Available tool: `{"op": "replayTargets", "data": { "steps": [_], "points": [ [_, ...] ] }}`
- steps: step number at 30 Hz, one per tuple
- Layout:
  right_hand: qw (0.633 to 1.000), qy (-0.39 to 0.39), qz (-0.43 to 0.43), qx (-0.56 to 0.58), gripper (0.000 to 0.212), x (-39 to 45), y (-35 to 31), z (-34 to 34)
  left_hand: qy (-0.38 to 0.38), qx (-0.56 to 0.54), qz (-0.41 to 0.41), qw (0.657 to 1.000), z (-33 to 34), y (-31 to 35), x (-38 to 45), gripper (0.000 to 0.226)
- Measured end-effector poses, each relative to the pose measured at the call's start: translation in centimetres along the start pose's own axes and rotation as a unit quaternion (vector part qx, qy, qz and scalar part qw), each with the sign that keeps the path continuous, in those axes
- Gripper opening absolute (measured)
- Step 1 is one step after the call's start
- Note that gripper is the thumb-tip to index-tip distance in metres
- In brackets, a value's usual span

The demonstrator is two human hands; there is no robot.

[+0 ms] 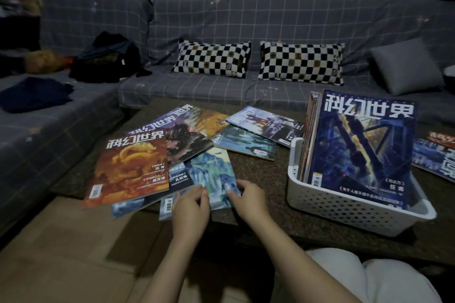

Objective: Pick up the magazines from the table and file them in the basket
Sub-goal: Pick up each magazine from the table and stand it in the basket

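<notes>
On table (268,177): basket (349,209), magazines filed upright, blue cover (364,145) foremost. Teal magazine (214,174) touched by left hand (190,209) and right hand (248,200), seemingly unclenched.

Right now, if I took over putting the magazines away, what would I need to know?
Left hand and right hand: both rest on the pale blue magazine at the table's near edge, not lifted yet.
Done: several magazines stand filed in the white basket, the dark blue one in front.
Left: the orange magazine and the others fanned around it, plus two to the right of the basket.
</notes>
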State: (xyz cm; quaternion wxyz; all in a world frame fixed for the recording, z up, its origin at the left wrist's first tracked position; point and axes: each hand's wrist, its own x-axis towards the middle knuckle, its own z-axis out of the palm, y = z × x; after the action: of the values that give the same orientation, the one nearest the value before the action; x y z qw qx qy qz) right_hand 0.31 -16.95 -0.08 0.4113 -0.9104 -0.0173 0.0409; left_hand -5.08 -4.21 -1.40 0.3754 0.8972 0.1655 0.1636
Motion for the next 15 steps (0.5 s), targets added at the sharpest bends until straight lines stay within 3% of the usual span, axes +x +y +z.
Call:
{"op": "replayTargets", "data": {
  "steps": [7, 12, 15],
  "points": [
    [0.990, -0.052, 0.131, -0.021, 0.045, 1.7, -2.7, 1.6, -0.015, -0.080, -0.054, 0.995, -0.9, 0.1, -0.2, 0.043],
    [0.991, 0.015, 0.129, -0.020, 0.034, 0.8, -2.5, 2.3, -0.022, -0.108, -0.065, 0.992, -1.3, -0.5, -0.2, 0.034],
    [0.991, 0.035, 0.124, -0.027, 0.029, 0.2, -2.2, 2.2, 0.028, -0.086, -0.062, 0.994, -1.3, -1.0, -0.9, 0.018]
  ]
}}
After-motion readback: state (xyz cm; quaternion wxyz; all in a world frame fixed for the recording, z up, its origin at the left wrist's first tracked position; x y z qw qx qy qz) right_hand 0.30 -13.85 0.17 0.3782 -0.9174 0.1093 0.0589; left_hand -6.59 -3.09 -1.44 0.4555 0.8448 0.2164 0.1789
